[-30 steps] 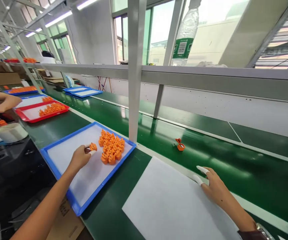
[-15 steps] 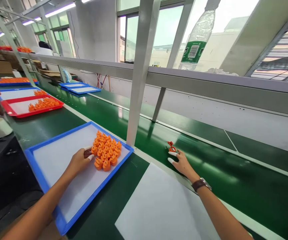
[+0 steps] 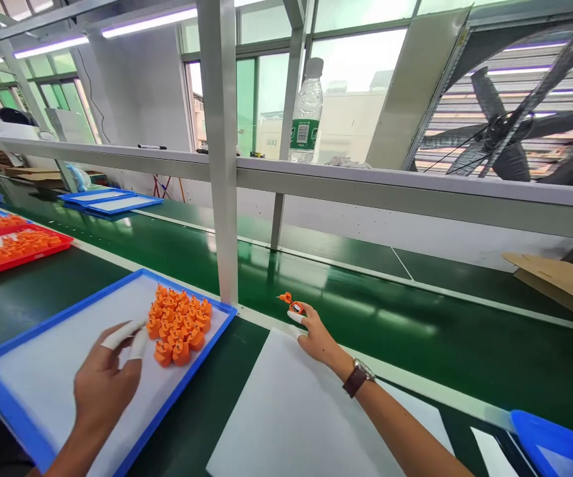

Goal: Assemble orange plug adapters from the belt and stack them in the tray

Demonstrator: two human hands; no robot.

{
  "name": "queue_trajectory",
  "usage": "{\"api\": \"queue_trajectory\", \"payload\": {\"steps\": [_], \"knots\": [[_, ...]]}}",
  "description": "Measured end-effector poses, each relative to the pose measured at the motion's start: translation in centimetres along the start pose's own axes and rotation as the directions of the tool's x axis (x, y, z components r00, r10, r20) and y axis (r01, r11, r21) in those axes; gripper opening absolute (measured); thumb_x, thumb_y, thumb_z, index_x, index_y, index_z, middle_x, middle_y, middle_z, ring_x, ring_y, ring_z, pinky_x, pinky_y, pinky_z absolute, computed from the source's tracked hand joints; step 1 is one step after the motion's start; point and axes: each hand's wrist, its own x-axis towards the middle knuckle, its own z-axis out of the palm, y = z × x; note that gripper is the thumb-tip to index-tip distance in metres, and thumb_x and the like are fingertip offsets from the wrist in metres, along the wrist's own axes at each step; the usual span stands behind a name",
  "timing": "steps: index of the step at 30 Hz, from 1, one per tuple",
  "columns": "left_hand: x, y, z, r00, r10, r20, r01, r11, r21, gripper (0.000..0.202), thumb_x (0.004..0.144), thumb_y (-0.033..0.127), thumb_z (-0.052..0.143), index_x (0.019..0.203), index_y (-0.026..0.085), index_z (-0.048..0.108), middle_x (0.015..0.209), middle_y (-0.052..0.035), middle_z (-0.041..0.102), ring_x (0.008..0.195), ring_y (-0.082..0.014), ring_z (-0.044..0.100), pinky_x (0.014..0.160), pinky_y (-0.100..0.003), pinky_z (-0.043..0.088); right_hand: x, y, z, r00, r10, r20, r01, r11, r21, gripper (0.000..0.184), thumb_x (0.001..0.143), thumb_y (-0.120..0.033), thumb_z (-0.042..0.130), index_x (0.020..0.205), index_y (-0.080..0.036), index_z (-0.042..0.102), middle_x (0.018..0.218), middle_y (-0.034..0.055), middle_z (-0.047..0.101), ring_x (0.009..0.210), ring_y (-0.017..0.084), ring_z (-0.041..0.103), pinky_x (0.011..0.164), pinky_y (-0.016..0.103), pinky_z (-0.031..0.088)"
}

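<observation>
Sitting clustered inside the blue-rimmed tray (image 3: 15, 411): orange parts (image 3: 179, 324).

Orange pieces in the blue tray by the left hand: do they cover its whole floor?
No, the orange pieces are bunched near one end of the blue tray, leaving much of it bare.

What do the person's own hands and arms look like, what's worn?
The left hand wears white tube-shaped covers on thumb and index finger. The right hand has a similar white cover, plus a dark brown-strapped, silvery-cased wristwatch. The right forearm shows no sleeve.
</observation>
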Motion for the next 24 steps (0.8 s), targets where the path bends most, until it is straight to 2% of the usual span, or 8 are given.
{"api": "queue_trajectory", "payload": {"steps": [1,2,4,6,9,16,19,24], "knots": [[-1.6,1.5,1.1,0.985,-0.041,0.17,0.061,0.992,-0.113,0.041,0.082,0.053,0.069,0.115,0.029,0.069,0.118,-0.0022,0.072,0.105,-0.0314,0.071,0.104,-0.056,0.054,-1.4,-1.4,-0.5,1.0,-0.03,0.01,0.03,0.999,0.015,0.049,0.087,-0.018,0.06,0.136,-0.027,0.06,0.154,0.0107,0.037,0.141,0.028,0.04,0.117,0.049,0.036],[-3.4,2.9,2.4,0.917,-0.1,0.386,0.196,0.956,-0.217,0.044,0.079,0.054,0.073,0.114,0.028,0.07,0.112,-0.0042,0.075,0.102,-0.0313,0.073,0.099,-0.054,0.058,-2.8,-2.9,-0.9,0.997,-0.07,0.022,0.069,0.997,0.041,0.051,0.087,-0.016,0.06,0.137,-0.027,0.059,0.156,0.0109,0.034,0.143,0.029,0.037,0.117,0.051,0.036],[-6.9,5.7,5.6,0.686,-0.072,0.724,0.463,0.81,-0.359,0.054,0.079,0.055,0.074,0.122,0.023,0.066,0.123,-0.0119,0.072,0.103,-0.0322,0.073,0.089,-0.051,0.063,-5.6,-5.9,-1.8,0.992,-0.122,0.035,0.119,0.99,0.082,0.054,0.088,-0.016,0.06,0.14,-0.029,0.055,0.158,0.0111,0.032,0.145,0.03,0.035,0.117,0.053,0.035],[-10.1,8.2,8.6,0.505,-0.031,0.863,0.668,0.647,-0.367,0.05,0.088,0.052,0.067,0.128,0.023,0.062,0.134,-0.0154,0.065,0.108,-0.0301,0.072,0.092,-0.049,0.061,-8.2,-8.3,-2.6,0.987,-0.154,0.052,0.148,0.983,0.107,0.058,0.088,-0.014,0.06,0.143,-0.032,0.052,0.157,0.0093,0.033,0.145,0.028,0.034,0.118,0.051,0.036],[-13.3,10.8,11.4,0.336,0.081,0.938,0.812,0.479,-0.333,0.036,0.093,0.042,0.064,0.121,0.02,0.066,0.131,-0.016,0.067,0.113,-0.0288,0.07,0.097,-0.047,0.058,-12.2,-9.7,-4.0,0.984,-0.157,0.083,0.148,0.983,0.111,0.06,0.084,-0.006,0.057,0.137,-0.033,0.057,0.159,0.0053,0.034,0.146,0.026,0.034,0.118,0.048,0.037],[-14.9,13.0,11.7,0.153,0.125,0.98,0.87,0.453,-0.194,0.032,0.089,0.04,0.069,0.11,0.015,0.071,0.122,-0.0165,0.07,0.107,-0.0291,0.07,0.095,-0.042,0.054,-20.7,-5.6,-7.4,0.988,0.156,0.019,-0.152,0.98,-0.132,0.04,0.089,-0.011,0.054,0.125,-0.023,0.066,0.148,0.0141,0.047,0.141,0.032,0.042,0.113,0.056,0.04],[-15.2,14.2,11.6,0.094,0.178,0.98,0.87,0.463,-0.168,0.03,0.088,0.038,0.071,0.106,0.014,0.073,0.117,-0.0152,0.071,0.111,-0.0302,0.069,0.104,-0.045,0.05,-22.3,-4.4,-7.5,0.984,0.174,0.032,-0.164,0.965,-0.203,0.037,0.092,-0.016,0.054,0.127,-0.022,0.064,0.142,0.015,0.054,0.137,0.033,0.044,0.111,0.058,0.041],[-16.8,15.3,12.2,0.118,0.245,0.962,0.701,0.666,-0.256,0.027,0.085,0.034,0.073,0.107,0.018,0.074,0.114,-0.0096,0.072,0.107,-0.0262,0.068,0.106,-0.044,0.049,-22.1,-5.0,-7.4,0.98,0.194,-0.041,-0.195,0.981,-0.008,0.037,0.097,-0.021,0.05,0.132,-0.024,0.059,0.14,0.0128,0.056,0.13,0.028,0.052,0.11,0.052,0.044]]}}
